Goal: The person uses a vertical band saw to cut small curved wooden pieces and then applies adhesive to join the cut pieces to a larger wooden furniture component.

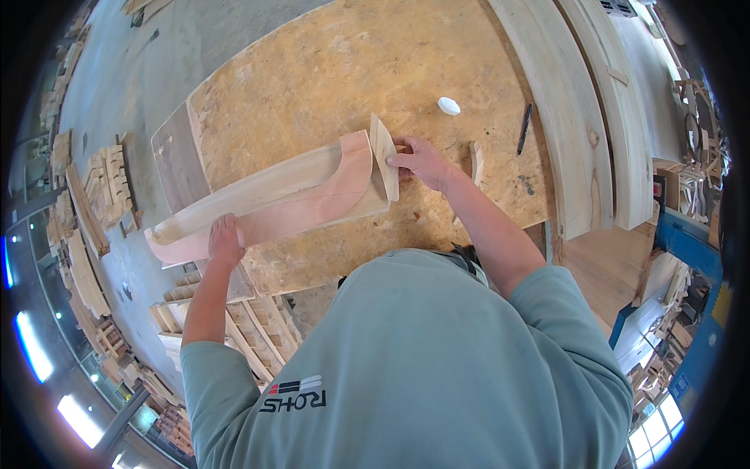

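Observation:
A long pale wooden board (273,173) lies slantwise on the worktable, with a flat pinkish curved template (312,205) on top of it. The template sweeps up into a broad hooked end at the right. My left hand (226,240) is over its near edge toward the left end, fingers together and pressing on the template. At the right end stands a small pointed wooden piece (381,152), close against the template's hooked end. Thumb and fingers of my right hand (422,162) grip this piece by its right side; some fingertips are hidden behind it.
The worn yellowish worktable (312,70) carries a white oval object (448,105), a black pen (524,129) and a small curved wood strip (476,162). Long thick planks (558,109) run along the right. Stacked slatted wood parts (258,328) stand below the table's near left edge.

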Motion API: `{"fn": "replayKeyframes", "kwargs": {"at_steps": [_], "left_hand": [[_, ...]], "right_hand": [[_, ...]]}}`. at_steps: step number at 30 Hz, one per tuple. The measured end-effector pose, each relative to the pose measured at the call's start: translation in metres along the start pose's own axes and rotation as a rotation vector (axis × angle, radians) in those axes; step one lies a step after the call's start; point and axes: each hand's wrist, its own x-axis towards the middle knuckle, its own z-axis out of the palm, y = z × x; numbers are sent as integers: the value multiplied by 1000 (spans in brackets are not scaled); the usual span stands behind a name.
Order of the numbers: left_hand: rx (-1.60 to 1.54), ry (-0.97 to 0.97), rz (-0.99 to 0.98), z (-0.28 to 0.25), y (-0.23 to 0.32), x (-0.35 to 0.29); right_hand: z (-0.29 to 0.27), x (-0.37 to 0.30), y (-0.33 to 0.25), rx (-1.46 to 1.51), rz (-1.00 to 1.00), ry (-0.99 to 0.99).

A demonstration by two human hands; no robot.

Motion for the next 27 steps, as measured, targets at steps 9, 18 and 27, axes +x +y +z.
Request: {"fn": "replayKeyframes", "kwargs": {"at_steps": [9,18,27], "left_hand": [[40,-12,2,4,-2,1],[-5,-30,-26,3,0,3],[12,22,-16,8,-4,1]], "right_hand": [[-9,-7,-6,25,29,41],[-23,-18,-19,44,44,41],[-16,-34,-39,-922,-824,361]]}}
